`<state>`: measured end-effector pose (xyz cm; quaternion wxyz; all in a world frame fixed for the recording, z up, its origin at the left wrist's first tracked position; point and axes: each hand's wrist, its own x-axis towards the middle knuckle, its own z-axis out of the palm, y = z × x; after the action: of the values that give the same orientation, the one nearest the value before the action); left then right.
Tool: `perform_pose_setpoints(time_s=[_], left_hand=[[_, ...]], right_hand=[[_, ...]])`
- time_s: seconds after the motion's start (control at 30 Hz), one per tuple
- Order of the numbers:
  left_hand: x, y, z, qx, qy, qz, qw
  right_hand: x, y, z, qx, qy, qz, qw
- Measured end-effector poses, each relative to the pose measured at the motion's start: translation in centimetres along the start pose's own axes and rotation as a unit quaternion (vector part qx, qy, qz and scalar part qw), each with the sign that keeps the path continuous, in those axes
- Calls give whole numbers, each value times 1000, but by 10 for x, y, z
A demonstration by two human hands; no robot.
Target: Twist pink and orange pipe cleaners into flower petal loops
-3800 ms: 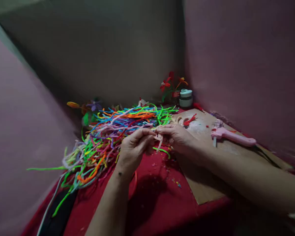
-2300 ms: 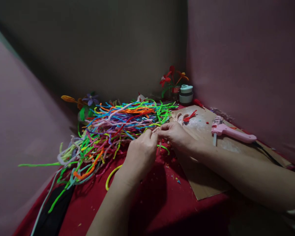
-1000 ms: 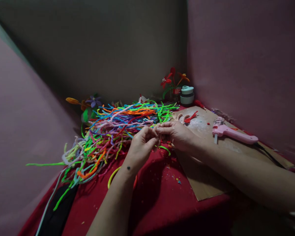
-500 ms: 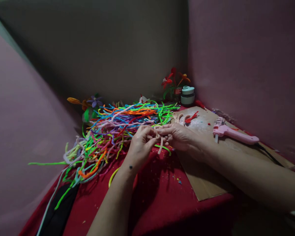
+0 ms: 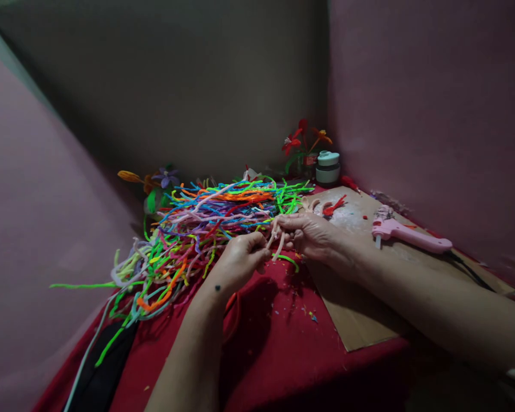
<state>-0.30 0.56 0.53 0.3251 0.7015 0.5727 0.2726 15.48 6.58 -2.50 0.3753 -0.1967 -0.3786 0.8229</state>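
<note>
Between my hands is a bent, pale pink pipe cleaner (image 5: 279, 245), its two ends hanging down. My right hand (image 5: 311, 234) pinches its upper bend between thumb and fingertips. Lower and to the left, my left hand (image 5: 245, 253) closes thumb and forefinger on one of the ends. Behind the hands spreads a large heap of multicoloured pipe cleaners (image 5: 223, 207). Right of the hands, a few pale curled pieces and a red piece (image 5: 335, 206) lie on a cardboard sheet (image 5: 352, 315).
A pink glue gun (image 5: 412, 233) with a dark cord rests on the cardboard. At the back stand a mint-lidded jar (image 5: 327, 167), red and orange pipe-cleaner flowers (image 5: 298, 140) and a purple flower (image 5: 166, 177). A red cloth (image 5: 283, 355) covers the table. Walls close in on both sides.
My left hand has moved down and left, away from the right hand, drawing one end of the pale pipe cleaner out. My right hand stays nearly in place.
</note>
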Motion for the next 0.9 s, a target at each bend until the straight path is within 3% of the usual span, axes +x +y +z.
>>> perform_pose_setpoints(time_s=[0.17,0.3,0.37,0.63,0.7,0.8,0.9], left_hand=[[0,2,1,-122,-54,-58,989],[1,-2,6,-329,-82,-24,941],[2,-4,9,-384,-83,-22,919],[7,-6,17,-451,-42,-42,891],[7,-7,16,-453,-54,-53,888],[7,-8,15,-433,-68,-45,898],[6,-8,15,-399,-41,-17,916]], right_hand=[[1,4,-2,-61,-5,-47,997],[1,5,-2,-91,-15,-72,993],[1,5,-2,-92,-13,-75,993],[-1,5,1,-42,13,-44,998],[-1,5,2,-50,15,-37,998],[-3,3,4,-75,25,-29,996],[-5,0,7,-99,49,-35,993]])
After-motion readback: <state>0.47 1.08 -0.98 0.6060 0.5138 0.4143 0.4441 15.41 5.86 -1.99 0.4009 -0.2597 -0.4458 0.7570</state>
